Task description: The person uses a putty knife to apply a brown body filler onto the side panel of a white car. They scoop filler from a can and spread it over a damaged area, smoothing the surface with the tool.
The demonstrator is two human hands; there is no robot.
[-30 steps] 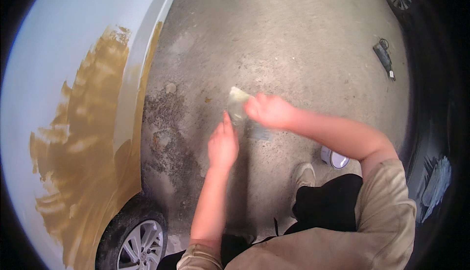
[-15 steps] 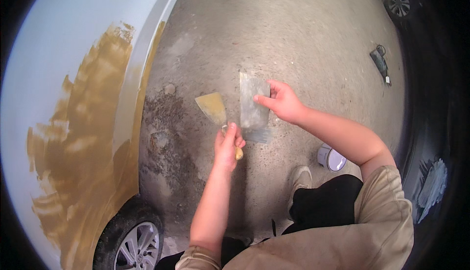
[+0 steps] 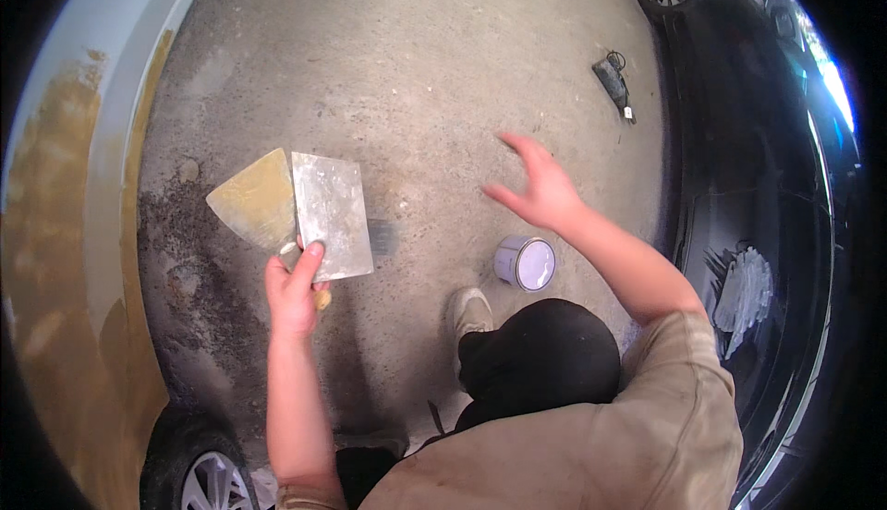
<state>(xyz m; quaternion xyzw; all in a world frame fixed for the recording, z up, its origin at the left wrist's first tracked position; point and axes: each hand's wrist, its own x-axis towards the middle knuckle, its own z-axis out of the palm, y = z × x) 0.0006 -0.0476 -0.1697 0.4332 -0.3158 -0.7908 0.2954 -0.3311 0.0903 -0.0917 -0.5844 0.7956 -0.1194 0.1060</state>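
My left hand (image 3: 292,302) is closed around a putty knife (image 3: 255,198) whose wide blade is coated in yellowish filler. Under the same thumb it also pinches a flat rectangular metal spreader (image 3: 334,210), smeared with pale residue. The two blades stand side by side above the floor, their edges nearly meeting. Out to the right, my right hand (image 3: 543,194) hangs in the air with thumb and fingers apart, holding nothing. Just below it on the floor is a round lilac-white can (image 3: 506,262); its pale top faces up.
A white car body with yellowish filler (image 3: 51,224) runs along the left, its wheel (image 3: 214,482) at the lower left. On the right stands a dark car (image 3: 739,140) with a grey smeared patch (image 3: 745,297). A black corded device (image 3: 612,83) lies on the concrete floor (image 3: 416,57).
The metal spreader has passed from my right hand into my left, beside the putty knife. My right hand has let go and opened. The view has swung right, showing more of the dark car.
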